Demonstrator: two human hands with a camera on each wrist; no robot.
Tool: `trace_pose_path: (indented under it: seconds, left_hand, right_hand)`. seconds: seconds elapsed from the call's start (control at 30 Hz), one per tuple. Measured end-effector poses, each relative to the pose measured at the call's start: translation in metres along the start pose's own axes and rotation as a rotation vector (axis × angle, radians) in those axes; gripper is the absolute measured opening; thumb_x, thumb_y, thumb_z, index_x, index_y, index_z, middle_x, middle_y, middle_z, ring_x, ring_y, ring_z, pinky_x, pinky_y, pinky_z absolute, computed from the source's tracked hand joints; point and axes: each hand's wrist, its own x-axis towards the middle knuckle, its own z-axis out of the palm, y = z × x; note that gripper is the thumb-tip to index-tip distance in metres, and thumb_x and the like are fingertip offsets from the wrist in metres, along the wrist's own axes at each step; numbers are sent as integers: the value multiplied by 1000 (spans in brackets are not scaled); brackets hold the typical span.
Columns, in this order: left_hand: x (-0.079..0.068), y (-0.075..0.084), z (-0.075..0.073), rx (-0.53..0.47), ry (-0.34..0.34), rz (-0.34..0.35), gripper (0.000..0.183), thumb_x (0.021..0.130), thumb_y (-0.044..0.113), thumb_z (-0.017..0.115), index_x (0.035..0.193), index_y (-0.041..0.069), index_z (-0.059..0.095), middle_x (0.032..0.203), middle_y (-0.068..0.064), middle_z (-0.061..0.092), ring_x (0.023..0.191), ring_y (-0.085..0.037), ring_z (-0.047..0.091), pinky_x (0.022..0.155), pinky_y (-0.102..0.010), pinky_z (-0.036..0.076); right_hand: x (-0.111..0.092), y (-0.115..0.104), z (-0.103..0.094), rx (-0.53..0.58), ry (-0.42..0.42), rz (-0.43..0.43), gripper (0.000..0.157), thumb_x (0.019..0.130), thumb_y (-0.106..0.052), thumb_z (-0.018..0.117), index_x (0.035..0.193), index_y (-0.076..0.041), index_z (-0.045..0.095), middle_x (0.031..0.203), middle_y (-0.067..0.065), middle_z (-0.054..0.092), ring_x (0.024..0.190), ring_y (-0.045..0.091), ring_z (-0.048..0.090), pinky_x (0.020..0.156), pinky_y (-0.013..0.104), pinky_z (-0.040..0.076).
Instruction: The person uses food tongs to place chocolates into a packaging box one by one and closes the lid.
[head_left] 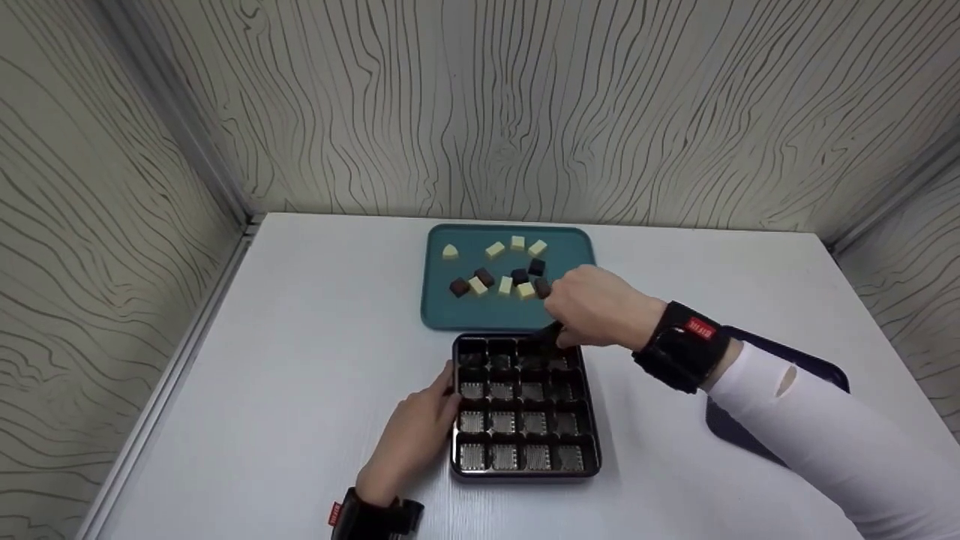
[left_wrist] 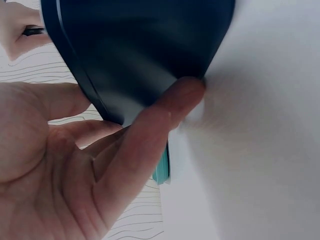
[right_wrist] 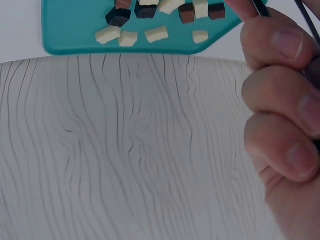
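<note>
My left hand (head_left: 420, 427) grips the left side of a dark, deep box (head_left: 525, 478) with rows of square compartments. In the left wrist view its thumb lies at the rim, and one finger touches the box's wall (left_wrist: 135, 55) low down, near the table. My right hand (head_left: 600, 306) holds black tongs (right_wrist: 261, 8), whose two thin arms show between curled fingers in the right wrist view. They point down into the back row, where I cannot tell whether they hold anything. Behind the box, white chocolates (head_left: 495, 250) and dark chocolates (head_left: 537, 267) lie scattered on a teal tray (head_left: 442, 315).
A navy tray (head_left: 724, 424) lies at the right, partly beneath my right forearm. The white table (head_left: 300, 337) meets a wood-grain patterned wall (head_left: 487, 112) behind the teal tray. Similar panels stand at both sides.
</note>
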Motion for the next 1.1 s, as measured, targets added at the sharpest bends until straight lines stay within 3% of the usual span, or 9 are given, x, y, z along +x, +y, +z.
trace_pose_path:
  seconds: [0.23,0.3,0.37,0.5,0.6,0.63,0.77,0.93,1.1]
  left_hand:
    - [0,-1,0,20,2,1,56,108,21,53,158,-2,43,74,-12,68,61,-16,55,71,-41,56]
    - [0,-1,0,24,-3,0,56,108,21,53,158,-3,42,64,-4,57,57,-12,46,68,-38,53]
    - [0,-2,0,25,-2,0,56,108,21,53,158,-3,42,64,-4,56,57,-13,48,69,-40,54]
    - [0,-1,0,20,6,9,56,108,21,53,157,-4,43,95,-22,77,71,-24,67,80,-50,60]
    - [0,0,0,15,10,16,55,108,21,53,157,-4,44,120,-29,75,82,-30,73,87,-56,60]
    - [0,-1,-1,13,7,14,56,108,22,53,157,-3,43,117,-29,76,79,-29,71,86,-56,60]
    - [1,-1,-1,17,4,8,56,108,22,53,158,-2,43,96,-24,76,71,-22,65,82,-53,60]
    - [1,-2,0,7,-3,-1,56,108,21,53,158,-2,42,72,-12,64,61,-14,51,73,-45,57]
    - [1,-2,2,4,-1,-1,56,108,22,53,158,-2,42,76,-14,68,59,-13,48,74,-46,57]
  right_hand:
    - [-28,20,17,147,122,119,56,80,-40,90,57,-18,44,53,-7,32,48,8,32,52,23,22]
    - [-32,24,26,200,127,177,51,82,-41,88,58,-16,51,54,-8,33,50,7,32,51,22,23]
    - [-36,29,34,255,120,233,46,83,-42,88,61,-15,57,55,-9,34,52,7,32,50,22,24]
    - [-41,38,42,359,73,303,39,85,-44,85,65,-16,67,56,-11,38,55,8,35,50,24,28]
    - [-43,44,43,399,61,337,34,86,-43,84,69,-16,74,55,-10,48,55,9,39,49,25,31]
    - [-44,46,43,405,64,353,34,87,-42,83,69,-15,75,55,-9,51,54,9,41,49,25,31]
    - [-39,52,47,407,94,434,38,91,-40,79,68,-12,72,55,-5,53,52,11,43,47,26,31]
    - [-25,57,61,425,102,527,43,96,-38,75,66,-8,67,55,-4,47,51,12,41,46,25,30]
    - [-10,59,74,447,65,596,52,99,-39,71,60,-10,53,54,-6,38,51,12,38,46,26,29]
